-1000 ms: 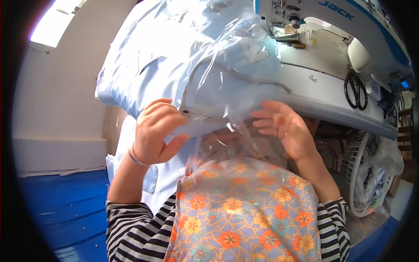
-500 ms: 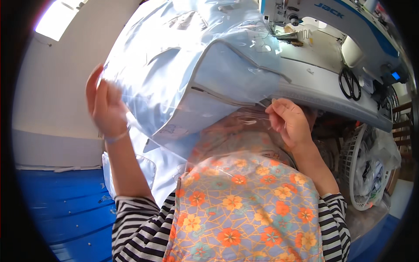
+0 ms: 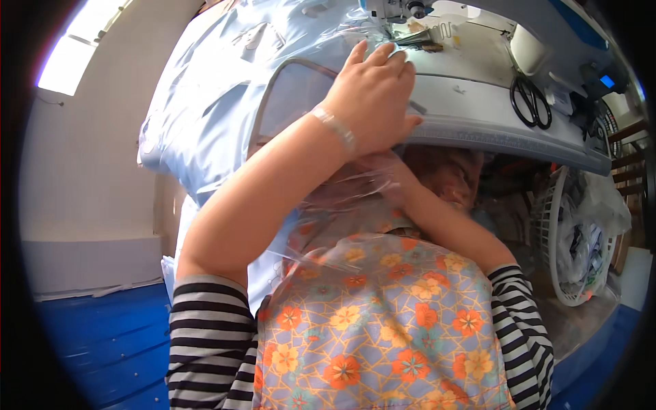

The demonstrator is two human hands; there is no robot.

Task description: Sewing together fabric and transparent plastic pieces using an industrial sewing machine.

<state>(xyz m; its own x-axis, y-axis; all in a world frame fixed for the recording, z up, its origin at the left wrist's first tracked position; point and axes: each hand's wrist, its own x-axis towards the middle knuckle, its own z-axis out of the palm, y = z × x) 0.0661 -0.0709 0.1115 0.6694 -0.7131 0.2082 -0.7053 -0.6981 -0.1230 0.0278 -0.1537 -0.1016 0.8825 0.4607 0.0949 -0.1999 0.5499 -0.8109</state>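
Light-blue fabric [image 3: 205, 102] with grey edging lies heaped over the left part of the sewing table. My left hand [image 3: 376, 99] reaches across to the right, back of the hand up and fingers spread, over the fabric's right part near the table edge. Its fingertips are partly hidden. Below it is my right hand [image 3: 383, 171], close to the table's front edge, blurred and partly covered by the left hand and wrist. Whether it holds anything is unclear. Clear plastic film [image 3: 328, 195] hangs around the hands, above a flowered apron [image 3: 383, 328].
A sewing machine [image 3: 567, 34] stands at the back right. Black-handled scissors [image 3: 531, 102] lie on the tabletop [image 3: 465, 102]. A white plastic basket [image 3: 557, 239] with clear bags and scraps stands below right. On the left are a pale wall [image 3: 89, 171] and blue flooring [image 3: 109, 342].
My left hand has swung from the fabric's left side across to the right, over the right hand. My right hand has moved left and down. The fabric's front flap has been drawn in or folded.
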